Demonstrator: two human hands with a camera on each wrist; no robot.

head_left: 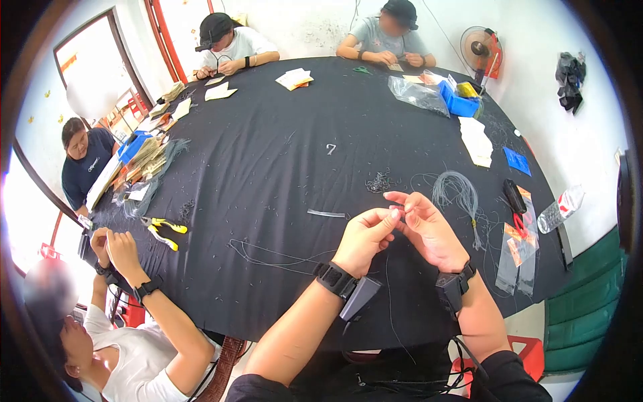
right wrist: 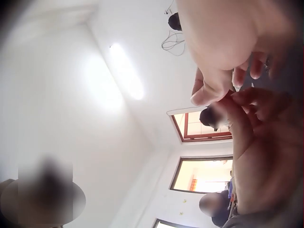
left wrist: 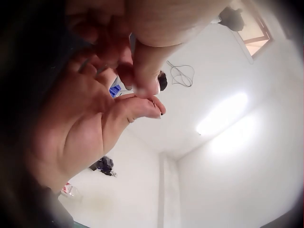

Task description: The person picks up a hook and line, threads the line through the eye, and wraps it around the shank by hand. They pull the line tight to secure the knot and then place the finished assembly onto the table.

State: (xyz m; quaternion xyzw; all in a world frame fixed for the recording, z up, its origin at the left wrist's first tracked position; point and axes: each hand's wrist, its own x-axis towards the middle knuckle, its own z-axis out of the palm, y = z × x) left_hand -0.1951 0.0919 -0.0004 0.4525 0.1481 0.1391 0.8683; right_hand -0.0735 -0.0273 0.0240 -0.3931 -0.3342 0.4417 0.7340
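My left hand (head_left: 367, 236) and right hand (head_left: 429, 231) meet at the fingertips above the near right of the table. The left thumb and index finger pinch a tiny dark piece, mostly hidden by the fingers; I cannot tell its kind. My right thumb and fingertips close in on the same spot, pinching a thin fishing line. A strand of this line (head_left: 390, 301) hangs below the hands toward my lap. Just beyond the fingers lies a heap of small dark hooks (head_left: 380, 182). A coil of clear line (head_left: 455, 191), tied with yellow, lies right of it.
On the black tablecloth (head_left: 268, 161) are a short clear tube (head_left: 326, 214), loose line (head_left: 268, 258), yellow-handled pliers (head_left: 164, 231) and plastic packets (head_left: 519, 251). A water bottle (head_left: 561, 209) stands at the right edge. A person's hands (head_left: 119, 254) work close at left; others sit across.
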